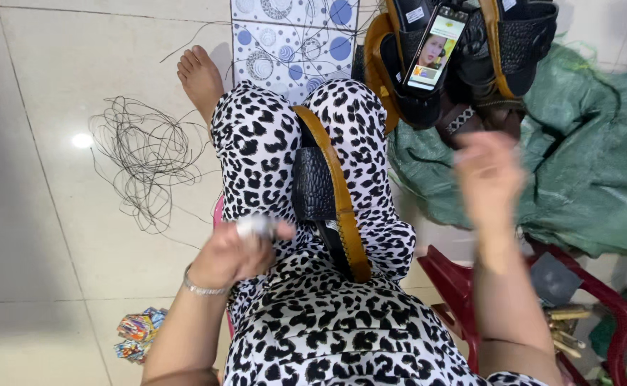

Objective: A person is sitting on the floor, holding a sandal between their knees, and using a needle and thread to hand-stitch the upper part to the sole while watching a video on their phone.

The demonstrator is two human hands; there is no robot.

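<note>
- Head view: a black sandal with a tan strap (328,204) is being rested across the lap, between the knees of leopard-print trousers (313,322).
- A small white object (255,226), too blurred to identify, is being pinched in the closed left hand (235,254), just beside the sandal's heel end.
- The right hand (489,175) is being held up, well apart from the sandal; it is motion-blurred, so whether it is open or gripping anything cannot be told.
- More sandals (471,64) are being kept piled on green sacking (585,171), with a phone (435,46) propped among them.
- Work on the lap sandal is judged to be under way, not finished; loose dark thread (145,161) is lying on the tiled floor (42,107).
</note>
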